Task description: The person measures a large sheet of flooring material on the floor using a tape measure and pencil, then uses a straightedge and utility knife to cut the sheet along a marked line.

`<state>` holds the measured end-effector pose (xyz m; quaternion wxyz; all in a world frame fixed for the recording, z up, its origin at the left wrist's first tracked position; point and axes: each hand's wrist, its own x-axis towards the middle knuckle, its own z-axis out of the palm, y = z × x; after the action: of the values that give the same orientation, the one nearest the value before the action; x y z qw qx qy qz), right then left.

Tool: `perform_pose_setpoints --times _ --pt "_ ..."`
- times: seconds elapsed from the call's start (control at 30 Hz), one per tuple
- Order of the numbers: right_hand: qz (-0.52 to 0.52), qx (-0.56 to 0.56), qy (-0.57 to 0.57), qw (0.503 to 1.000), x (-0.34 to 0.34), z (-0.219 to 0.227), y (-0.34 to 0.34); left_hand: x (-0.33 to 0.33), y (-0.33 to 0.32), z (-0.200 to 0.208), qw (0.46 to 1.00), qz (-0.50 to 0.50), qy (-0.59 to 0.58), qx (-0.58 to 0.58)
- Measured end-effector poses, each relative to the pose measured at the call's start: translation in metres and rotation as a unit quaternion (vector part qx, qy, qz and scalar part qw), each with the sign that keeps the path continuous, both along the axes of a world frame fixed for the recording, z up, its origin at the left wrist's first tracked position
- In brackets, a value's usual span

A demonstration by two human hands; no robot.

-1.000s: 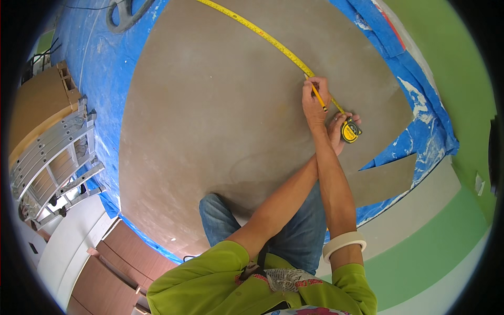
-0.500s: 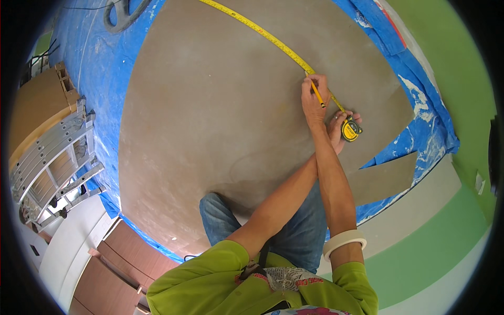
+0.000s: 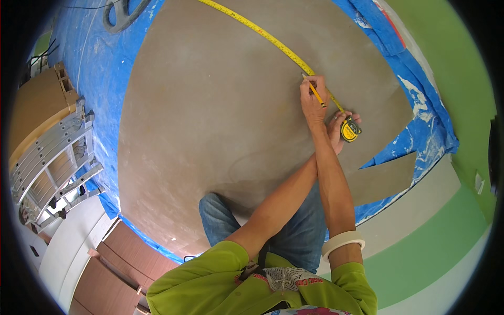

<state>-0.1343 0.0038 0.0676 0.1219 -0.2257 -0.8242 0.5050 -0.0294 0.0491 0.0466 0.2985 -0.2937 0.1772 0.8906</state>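
My forearms cross over a large brown sheet (image 3: 199, 121). At the right, my left hand (image 3: 335, 132) is closed on a yellow and black tape measure (image 3: 350, 130). Its yellow blade (image 3: 268, 37) runs out across the sheet to the upper left, past the picture's edge. My right hand (image 3: 313, 105) lies over the blade, partly hiding it, and pinches a yellow pencil (image 3: 316, 95). The pencil's tip points up and touches or hovers over the sheet just left of the blade; I cannot tell which. A cream roll of tape (image 3: 344, 243) circles my right forearm.
Blue plastic sheeting (image 3: 107, 68) surrounds the brown sheet, which has a notch cut at its right edge. A folded metal ladder (image 3: 55, 157) lies at the left. A grey handle-shaped thing (image 3: 123, 18) sits at the far left. A green wall (image 3: 446, 58) rises at the right.
My right hand has shifted slightly left, taking the pencil's tip from the blade's edge to a little left of it. The left hand and tape measure have barely moved.
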Motion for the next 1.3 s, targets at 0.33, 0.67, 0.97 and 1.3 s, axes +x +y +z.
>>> perform_pose_setpoints --times 0.33,0.67,0.97,1.3 --pt "-0.009 0.035 0.009 0.999 -0.002 0.002 0.002 -0.001 0.002 0.004 1.0 0.001 0.004 0.0" --pt "-0.021 -0.067 0.056 0.996 0.113 0.085 0.012 0.012 -0.046 -0.018 0.963 -0.036 0.234 -0.129" --pt "-0.077 -0.093 -0.038 0.992 0.223 0.13 -0.006 0.047 -0.199 0.086 0.988 -0.031 -0.022 -0.148" --pt "-0.053 -0.101 -0.118 0.986 0.235 0.115 -0.045 0.131 -0.504 0.124 0.857 -0.109 0.016 -0.504"
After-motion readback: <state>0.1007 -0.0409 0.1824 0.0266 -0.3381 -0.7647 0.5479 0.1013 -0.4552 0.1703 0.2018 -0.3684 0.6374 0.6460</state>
